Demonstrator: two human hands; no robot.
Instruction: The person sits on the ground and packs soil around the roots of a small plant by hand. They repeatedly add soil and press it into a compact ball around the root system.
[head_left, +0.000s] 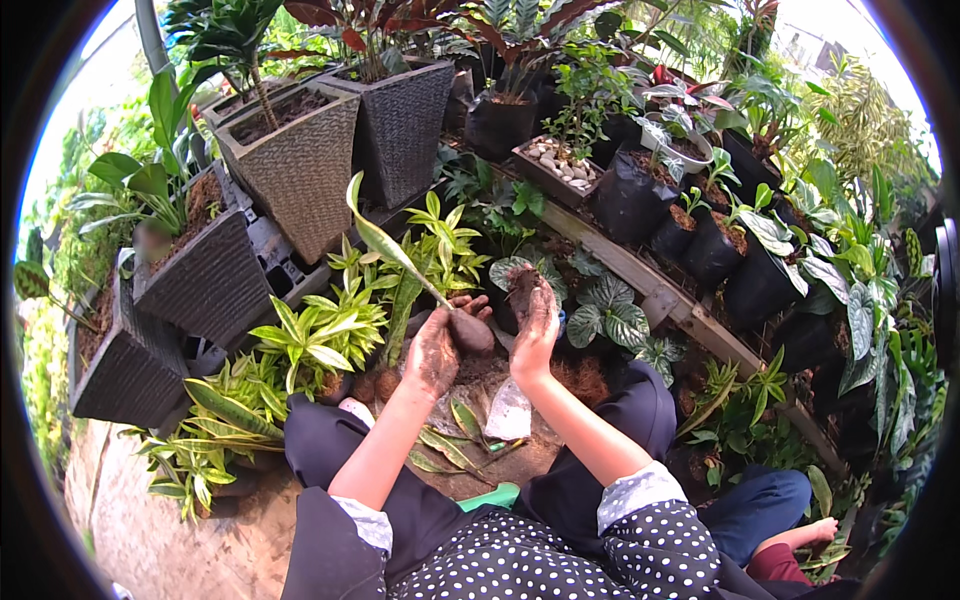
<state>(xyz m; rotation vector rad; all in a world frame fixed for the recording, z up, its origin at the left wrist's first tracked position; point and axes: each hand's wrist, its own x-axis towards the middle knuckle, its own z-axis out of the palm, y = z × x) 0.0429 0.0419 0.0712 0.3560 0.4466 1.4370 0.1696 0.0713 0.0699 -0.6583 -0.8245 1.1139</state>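
Note:
My left hand (433, 356), smeared with soil, cups a rounded dark brown mass (471, 332), either a small bag or a lump of soil. A long yellow-edged snake plant leaf (397, 251) rises from it, leaning up and left. Just to the right, my right hand (535, 330) is raised with its palm turned inward. Dark soil (523, 283) covers its fingertips; whether it grips a clump is unclear. Below the hands lie cut snake plant leaves (450, 451), a whitish packet (509, 411) and a slim green-handled tool (504, 445), between my knees.
Large textured planters (292, 172) stand at the left and back. A wooden beam (637, 270) runs diagonally on the right, with black polybags (634, 195) of plants behind it. Variegated plants (315, 334) crowd close by on the left. Another person's bent leg (757, 510) is at lower right.

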